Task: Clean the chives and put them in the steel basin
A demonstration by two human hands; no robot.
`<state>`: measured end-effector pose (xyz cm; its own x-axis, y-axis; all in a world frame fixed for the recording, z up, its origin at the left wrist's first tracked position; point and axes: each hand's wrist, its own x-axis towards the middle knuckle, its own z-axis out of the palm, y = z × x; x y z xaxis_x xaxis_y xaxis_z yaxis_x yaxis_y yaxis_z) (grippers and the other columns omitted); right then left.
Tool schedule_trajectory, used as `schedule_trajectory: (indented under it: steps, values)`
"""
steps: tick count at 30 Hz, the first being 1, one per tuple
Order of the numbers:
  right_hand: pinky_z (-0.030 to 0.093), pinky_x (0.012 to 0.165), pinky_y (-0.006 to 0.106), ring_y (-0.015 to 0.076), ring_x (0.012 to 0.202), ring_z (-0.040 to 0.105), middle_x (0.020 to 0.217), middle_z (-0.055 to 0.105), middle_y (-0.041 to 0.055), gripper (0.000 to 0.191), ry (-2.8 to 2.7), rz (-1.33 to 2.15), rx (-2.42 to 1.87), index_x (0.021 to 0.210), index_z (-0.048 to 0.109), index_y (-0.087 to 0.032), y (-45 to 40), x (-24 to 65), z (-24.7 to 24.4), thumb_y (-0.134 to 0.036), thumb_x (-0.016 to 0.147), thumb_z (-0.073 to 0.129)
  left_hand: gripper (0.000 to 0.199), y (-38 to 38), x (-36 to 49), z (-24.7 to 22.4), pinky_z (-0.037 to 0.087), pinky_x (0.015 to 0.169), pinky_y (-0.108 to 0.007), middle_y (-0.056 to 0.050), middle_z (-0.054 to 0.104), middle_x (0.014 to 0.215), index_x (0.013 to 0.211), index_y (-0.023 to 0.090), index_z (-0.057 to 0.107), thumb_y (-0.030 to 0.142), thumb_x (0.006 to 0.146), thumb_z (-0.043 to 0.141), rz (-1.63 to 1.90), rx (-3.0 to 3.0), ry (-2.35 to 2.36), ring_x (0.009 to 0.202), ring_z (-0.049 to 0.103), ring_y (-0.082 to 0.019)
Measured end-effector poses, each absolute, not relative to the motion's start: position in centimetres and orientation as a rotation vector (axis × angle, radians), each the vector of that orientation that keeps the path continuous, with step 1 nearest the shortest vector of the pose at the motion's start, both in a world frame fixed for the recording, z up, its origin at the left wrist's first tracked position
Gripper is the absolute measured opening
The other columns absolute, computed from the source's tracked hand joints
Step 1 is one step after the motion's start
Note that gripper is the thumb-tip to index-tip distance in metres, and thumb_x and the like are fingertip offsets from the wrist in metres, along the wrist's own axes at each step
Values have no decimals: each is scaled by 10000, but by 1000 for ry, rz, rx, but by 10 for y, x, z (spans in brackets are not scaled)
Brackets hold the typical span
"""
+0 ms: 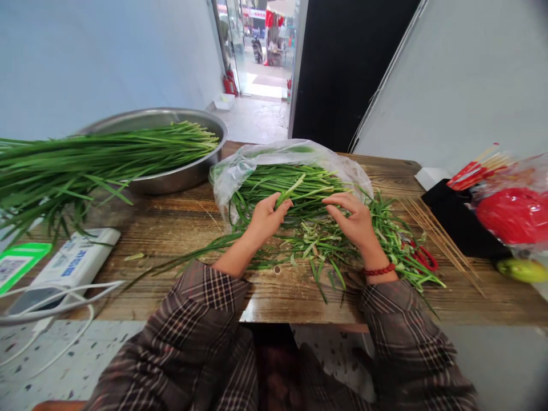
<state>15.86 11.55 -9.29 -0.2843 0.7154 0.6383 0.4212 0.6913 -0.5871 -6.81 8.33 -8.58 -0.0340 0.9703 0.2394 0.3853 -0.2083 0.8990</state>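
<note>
My left hand [270, 216] is closed round a few green chive stalks [295, 187], their pale ends pointing up and to the right. To its right, my right hand [349, 214] has thumb and fingers apart, with nothing visible between them. Just beyond both hands, a clear plastic bag [295, 149] lies open with a heap of long chives [274, 180] inside. Loose trimmings [317, 240] are scattered on the wooden table [171, 222] below and between my hands.
A steel basin [171, 181] at the left holds a large bunch of chives. A white power strip [81, 257] with cables lies at the left front. Red-handled scissors [424, 258], wooden skewers [445, 242] and a black box [466, 225] are at the right.
</note>
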Motion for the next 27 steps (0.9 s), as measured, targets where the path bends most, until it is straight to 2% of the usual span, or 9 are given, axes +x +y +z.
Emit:
schedule_trajectory:
  steps: [3,7,9,11,14,17,21,24,27]
  values:
    - [468,952,422,218,1030,636,1056,715,68,228,-1874,166,-967,1052,716,-252,129,163,-96,-328,909,557,248,84,-70,-86,351,545,-226,50,479,581,778,160,583,390,853,528,1200,1613,1346,514,450,-94]
    - [424,996,444,241,1106,598,1153,696,81,277,-1936,-15,-1072,1135,688,-243,151,162,-98,-326,909,551,243,84,-72,-84,361,599,-228,33,524,629,771,145,624,365,846,552,1221,1715,1432,616,466,-108]
    - [408,1000,461,259,1115,582,1153,695,88,270,-1960,-50,-1141,1114,698,-239,158,160,-101,-329,888,582,227,85,-74,-84,387,661,-237,16,585,705,799,140,651,344,843,563,1247,1746,1482,694,512,-123]
    - [408,984,471,266,1071,591,1082,710,90,203,-1941,-51,-1183,994,729,-229,161,158,-102,-334,868,609,241,85,-75,-83,404,704,-249,6,620,738,828,139,672,346,857,553,1269,1731,1542,738,545,-139]
    - [434,947,435,238,989,618,982,714,76,150,-1846,46,-1102,822,720,-216,156,158,-99,-330,852,628,289,85,-76,-83,422,721,-261,-4,638,744,858,143,690,373,891,518,1339,1678,1607,754,569,-153]
    - [481,831,353,197,910,634,925,704,53,150,-1738,259,-1009,806,690,-210,143,159,-90,-332,854,617,279,84,-77,-82,447,765,-270,-20,658,815,939,157,697,351,910,498,1477,1664,1596,810,594,-162]
    - [457,699,297,155,730,598,775,672,16,202,-1714,463,-1038,793,672,-201,126,154,-80,-363,872,582,286,83,-76,-80,466,843,-288,-51,676,928,974,170,701,371,910,508,1582,1692,1545,918,616,-180]
    - [444,705,290,150,736,590,763,665,11,237,-1727,510,-1004,786,668,-199,119,147,-79,-373,895,550,301,82,-73,-79,480,844,-293,-64,698,954,967,164,703,394,902,519,1470,1692,1434,931,634,-190]
    - [445,703,284,147,747,593,783,668,12,243,-1727,567,-963,802,668,-201,115,142,-79,-376,908,538,327,79,-68,-79,493,785,-281,-62,715,905,983,150,688,419,896,522,1260,1646,1308,835,653,-176]
